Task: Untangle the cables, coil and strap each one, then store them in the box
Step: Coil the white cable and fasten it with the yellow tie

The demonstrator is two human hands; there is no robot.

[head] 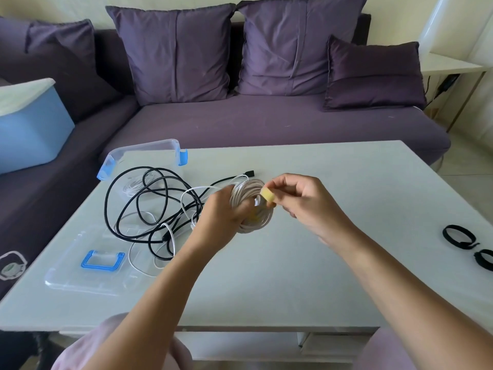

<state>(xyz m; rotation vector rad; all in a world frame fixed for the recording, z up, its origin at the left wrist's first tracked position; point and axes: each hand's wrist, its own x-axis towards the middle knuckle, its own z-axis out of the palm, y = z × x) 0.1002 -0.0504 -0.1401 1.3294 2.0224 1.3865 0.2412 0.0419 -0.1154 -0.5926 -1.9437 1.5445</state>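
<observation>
Gripping: pale coiled cable [253, 206] is clasped at frame centre by left hand [221, 217], fingers curled round it; yellow strap [267, 195] is pinched by right hand [298, 201].

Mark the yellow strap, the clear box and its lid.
yellow strap [267, 195]: head view, on its flat front face.
box [149, 146]: head view, on the far clear rim.
lid [80, 279]: head view, on the clear panel near its front edge.
</observation>
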